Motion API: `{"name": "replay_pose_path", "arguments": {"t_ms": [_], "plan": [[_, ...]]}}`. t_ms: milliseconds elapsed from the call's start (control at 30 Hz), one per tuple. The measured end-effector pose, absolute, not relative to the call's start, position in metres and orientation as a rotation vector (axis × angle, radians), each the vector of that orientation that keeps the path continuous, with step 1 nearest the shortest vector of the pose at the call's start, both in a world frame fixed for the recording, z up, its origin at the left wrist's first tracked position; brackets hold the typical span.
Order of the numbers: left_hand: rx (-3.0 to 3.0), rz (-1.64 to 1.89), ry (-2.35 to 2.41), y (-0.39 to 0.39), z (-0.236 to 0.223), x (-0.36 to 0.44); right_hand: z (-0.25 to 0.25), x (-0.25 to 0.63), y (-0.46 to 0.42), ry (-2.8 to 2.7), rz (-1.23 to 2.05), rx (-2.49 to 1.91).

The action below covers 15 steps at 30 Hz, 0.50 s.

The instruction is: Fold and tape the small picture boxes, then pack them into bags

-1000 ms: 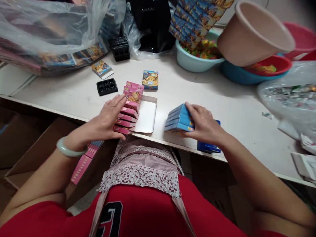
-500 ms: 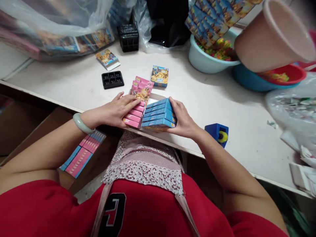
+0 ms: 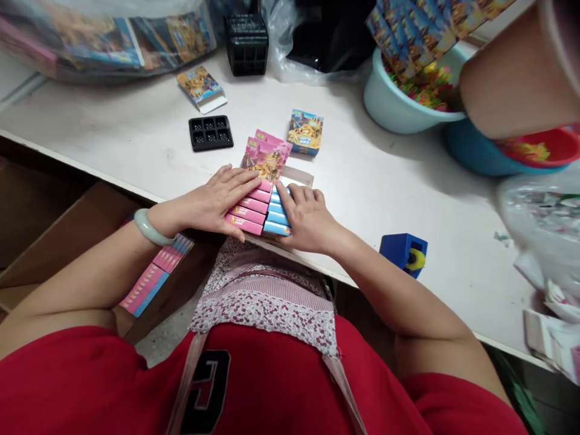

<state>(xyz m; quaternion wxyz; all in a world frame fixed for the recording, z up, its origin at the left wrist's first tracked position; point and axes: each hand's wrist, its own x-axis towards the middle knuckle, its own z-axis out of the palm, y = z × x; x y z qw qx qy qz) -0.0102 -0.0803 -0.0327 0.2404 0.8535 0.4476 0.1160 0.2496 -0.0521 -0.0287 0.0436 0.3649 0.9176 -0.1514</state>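
At the table's front edge lies a cardboard display box (image 3: 267, 158) with a raised pink printed flap. Inside it, a row of small pink boxes (image 3: 247, 215) stands beside a row of small blue boxes (image 3: 277, 219). My left hand (image 3: 222, 202) rests flat on the pink row, fingers stretched out. Over the blue row lies my right hand (image 3: 308, 219), its fingers extended and its palm covering the row's right part. Neither hand is closed round anything. Just behind is a single blue-and-gold box (image 3: 306, 132).
A black tray (image 3: 211, 133), an open-ended printed box (image 3: 202, 89) and stacked black trays (image 3: 247, 45) lie behind left. Further right are a light-blue basin (image 3: 389, 99), a tilted beige bucket (image 3: 507, 72) and a blue tape dispenser (image 3: 403, 254). A carton with packed boxes (image 3: 151, 284) stands below left.
The blue boxes have gone from tilted in my right hand to lying level beside the pink row. My right hand has moved left and now lies on top of them.
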Motion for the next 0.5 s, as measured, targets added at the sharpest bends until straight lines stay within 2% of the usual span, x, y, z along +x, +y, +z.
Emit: {"name": "replay_pose_path", "arguments": {"t_ms": [100,200,300,400,500], "plan": [[2.345,0.319,1.211,-0.084,-0.030,-0.012,-0.028,0.260,-0.050,2.898,-0.629,0.991],[2.303,0.337,1.168,-0.082,-0.022,-0.018,-0.026,0.279,-0.026,2.968,-0.932,1.003],[2.104,0.531,1.190,-0.056,-0.018,-0.027,-0.034,0.296,0.026,2.961,-1.312,1.361],[1.787,0.801,1.364,-0.005,-0.028,-0.032,-0.056,0.298,0.089,2.648,-1.607,1.896],[1.520,0.855,1.489,0.052,-0.046,-0.028,-0.078,0.283,0.142,2.283,-1.507,2.239]]}}
